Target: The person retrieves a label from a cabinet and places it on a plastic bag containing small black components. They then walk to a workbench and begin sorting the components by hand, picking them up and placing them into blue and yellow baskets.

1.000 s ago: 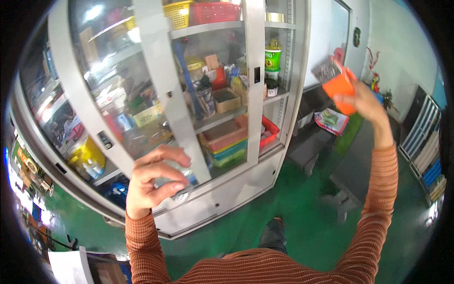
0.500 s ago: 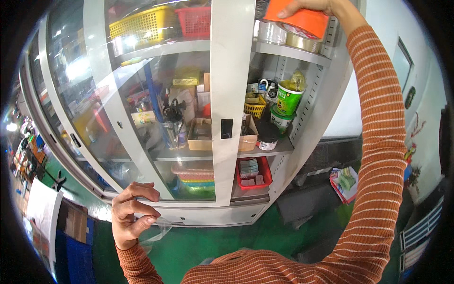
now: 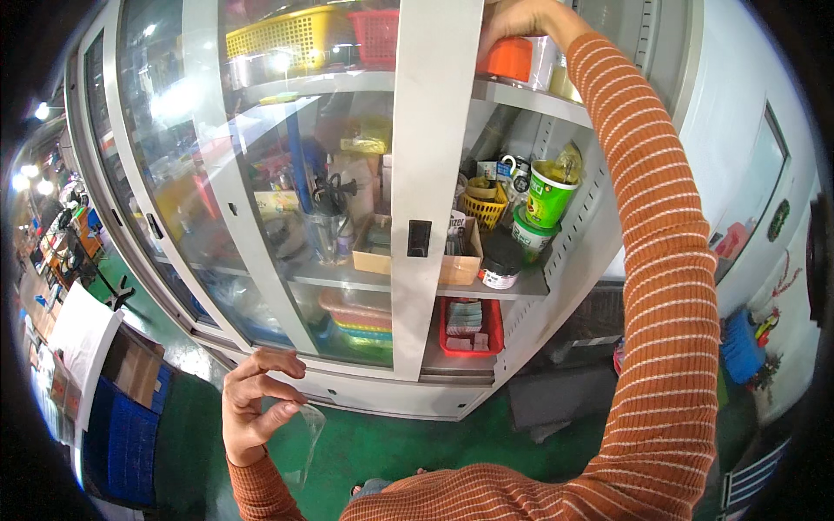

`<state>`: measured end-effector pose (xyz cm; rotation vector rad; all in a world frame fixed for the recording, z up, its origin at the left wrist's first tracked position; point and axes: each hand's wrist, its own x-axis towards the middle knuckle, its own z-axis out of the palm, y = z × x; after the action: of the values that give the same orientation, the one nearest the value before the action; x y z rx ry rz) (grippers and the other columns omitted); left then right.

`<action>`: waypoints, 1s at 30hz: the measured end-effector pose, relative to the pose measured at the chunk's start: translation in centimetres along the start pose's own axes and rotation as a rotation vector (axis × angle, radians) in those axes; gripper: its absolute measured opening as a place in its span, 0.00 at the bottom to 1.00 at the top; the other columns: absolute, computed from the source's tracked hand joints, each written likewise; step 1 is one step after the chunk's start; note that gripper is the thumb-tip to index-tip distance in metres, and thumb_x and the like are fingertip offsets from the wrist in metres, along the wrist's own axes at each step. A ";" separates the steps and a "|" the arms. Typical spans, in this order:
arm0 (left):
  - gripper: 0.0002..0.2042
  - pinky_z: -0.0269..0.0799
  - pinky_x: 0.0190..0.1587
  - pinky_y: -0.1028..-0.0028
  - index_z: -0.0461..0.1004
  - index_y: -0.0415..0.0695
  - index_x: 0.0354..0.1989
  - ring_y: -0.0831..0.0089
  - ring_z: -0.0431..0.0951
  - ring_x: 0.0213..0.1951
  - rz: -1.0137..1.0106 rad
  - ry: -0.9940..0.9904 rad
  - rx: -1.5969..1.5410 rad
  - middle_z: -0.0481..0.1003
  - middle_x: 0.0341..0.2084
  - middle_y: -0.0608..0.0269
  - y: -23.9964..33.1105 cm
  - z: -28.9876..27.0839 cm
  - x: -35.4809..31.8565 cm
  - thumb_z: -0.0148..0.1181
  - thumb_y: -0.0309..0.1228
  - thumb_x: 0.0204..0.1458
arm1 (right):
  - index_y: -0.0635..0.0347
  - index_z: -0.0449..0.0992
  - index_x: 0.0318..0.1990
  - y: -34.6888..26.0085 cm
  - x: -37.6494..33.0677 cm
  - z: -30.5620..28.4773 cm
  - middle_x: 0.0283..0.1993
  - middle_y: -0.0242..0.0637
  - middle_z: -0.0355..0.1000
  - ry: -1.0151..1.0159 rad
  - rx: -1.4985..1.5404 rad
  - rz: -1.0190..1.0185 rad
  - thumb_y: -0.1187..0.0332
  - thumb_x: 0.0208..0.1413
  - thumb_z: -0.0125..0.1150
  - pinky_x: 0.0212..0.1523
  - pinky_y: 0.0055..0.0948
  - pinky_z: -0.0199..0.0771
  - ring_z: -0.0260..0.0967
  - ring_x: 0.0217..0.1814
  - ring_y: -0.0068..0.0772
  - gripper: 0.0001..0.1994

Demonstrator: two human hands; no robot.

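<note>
Bare right hand [image 3: 519, 19] high in the cabinet, bare left hand [image 3: 261, 404] down low

From where I stand, I count two hands, well apart from each other. The left one is in front of the cabinet's lower part, thumb and fingers pinched on one clear, thin, film-like plastic piece [image 3: 310, 438] that hangs down over the green floor [image 3: 391, 453].

The right one reaches in through the open part of one tall, pale grey metal cabinet [image 3: 437, 130]. It is at one rounded, bright orange thing [image 3: 510, 61] on the pale grey metal upper shelf [image 3: 543, 104]; the fingertips are hidden, so I cannot tell whether they are clamped on it. Just right of the orange thing stands one pale, see-through round thing [image 3: 540, 62].

On the shelf below I count two green-and-white plastic tubs, one upper tub [image 3: 549, 200] above one lower tub [image 3: 532, 233], one small yellow lattice plastic basket [image 3: 484, 208] and one squat, black-topped round jar [image 3: 499, 260]. Under these is one red plastic tray [image 3: 497, 326] with bundles of flat, pale pieces in it. Behind the glass, up top, sit two more lattice baskets, one big yellow plastic basket [image 3: 282, 39] and one pinkish-red plastic basket [image 3: 375, 39]
</note>
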<state>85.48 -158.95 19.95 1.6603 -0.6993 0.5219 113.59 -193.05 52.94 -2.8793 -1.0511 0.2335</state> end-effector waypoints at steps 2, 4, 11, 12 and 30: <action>0.09 0.67 0.50 0.58 0.78 0.42 0.21 0.64 0.75 0.37 -0.017 0.000 -0.001 0.75 0.29 0.57 0.1 0.0 -0.3 0.67 0.34 0.36 | 0.65 0.72 0.50 0.6 1.2 -0.3 0.52 0.42 0.71 0.092 -0.345 0.103 0.62 0.50 0.60 0.51 0.34 0.67 0.67 0.53 0.38 0.21; 0.08 0.68 0.50 0.59 0.78 0.41 0.21 0.63 0.75 0.37 -0.022 -0.009 -0.040 0.75 0.29 0.57 -0.4 0.1 -0.6 0.67 0.32 0.36 | 0.63 0.74 0.48 5.6 4.3 -1.8 0.51 0.46 0.71 0.131 -0.809 0.160 0.59 0.53 0.53 0.50 0.37 0.67 0.68 0.52 0.43 0.19; 0.09 0.67 0.49 0.59 0.77 0.40 0.21 0.62 0.75 0.37 -0.056 0.002 -0.014 0.74 0.29 0.57 -0.9 -1.8 -2.3 0.67 0.33 0.36 | 0.60 0.78 0.29 2.9 1.1 3.8 0.41 0.54 0.72 0.606 -0.873 0.235 0.64 0.50 0.51 0.41 0.41 0.71 0.71 0.42 0.52 0.12; 0.10 0.67 0.50 0.58 0.77 0.40 0.21 0.61 0.75 0.37 -0.060 0.018 -0.039 0.74 0.29 0.56 -1.0 -1.8 -2.4 0.68 0.34 0.36 | 0.61 0.77 0.35 1.9 -2.6 5.4 0.37 0.55 0.72 0.975 -0.757 -0.105 0.66 0.48 0.53 0.40 0.38 0.72 0.70 0.41 0.54 0.11; 0.10 0.66 0.51 0.55 0.76 0.40 0.21 0.62 0.74 0.38 -0.083 -0.001 -0.070 0.73 0.30 0.54 -2.4 -3.8 -4.0 0.66 0.34 0.38 | 0.50 0.60 0.59 -7.1 -4.9 34.0 0.67 0.50 0.39 1.434 -0.382 0.504 0.45 0.38 0.66 0.58 0.77 0.24 0.27 0.71 0.63 0.40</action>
<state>84.44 -154.24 16.31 1.6165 -0.6397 0.4327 99.77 -190.35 20.83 -2.3990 -0.0635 -1.8144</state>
